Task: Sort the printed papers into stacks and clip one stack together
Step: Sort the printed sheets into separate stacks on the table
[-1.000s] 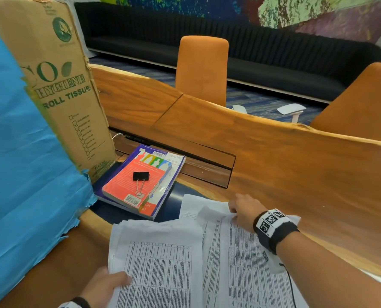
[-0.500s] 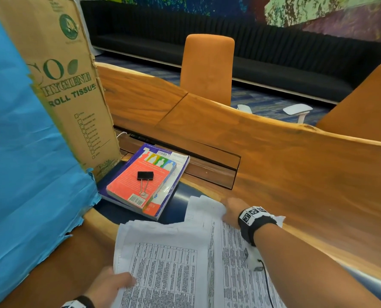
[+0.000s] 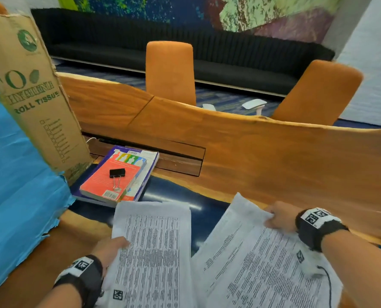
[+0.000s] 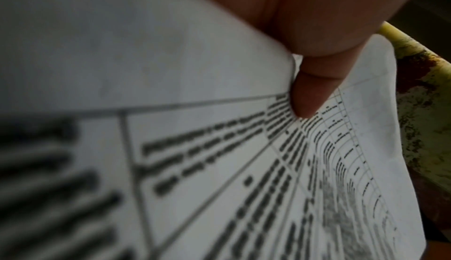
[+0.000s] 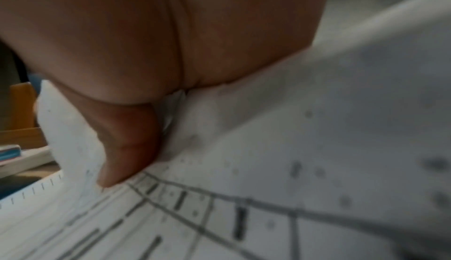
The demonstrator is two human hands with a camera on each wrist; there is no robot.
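Left hand (image 3: pixel 109 248), lower left: thumb pinching table-printed stack (image 3: pixel 151 252). Right hand (image 3: pixel 279 216), lower right: fingers pinching text-page stack (image 3: pixel 258 263). The two stacks lie apart, so sorting looks underway. Binder clip (image 3: pixel 116 174), centre left, lies unused on red book (image 3: pixel 111 181); clipping remains.

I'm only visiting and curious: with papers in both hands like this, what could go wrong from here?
Both hands are busy: the left hand holds the left stack, the right hand pinches the right stack. Each grip sits at one edge, so loose sheets might fan out or slide. The binder clip lies on the red book, so reaching it probably means letting one stack go, and pages could mix again.
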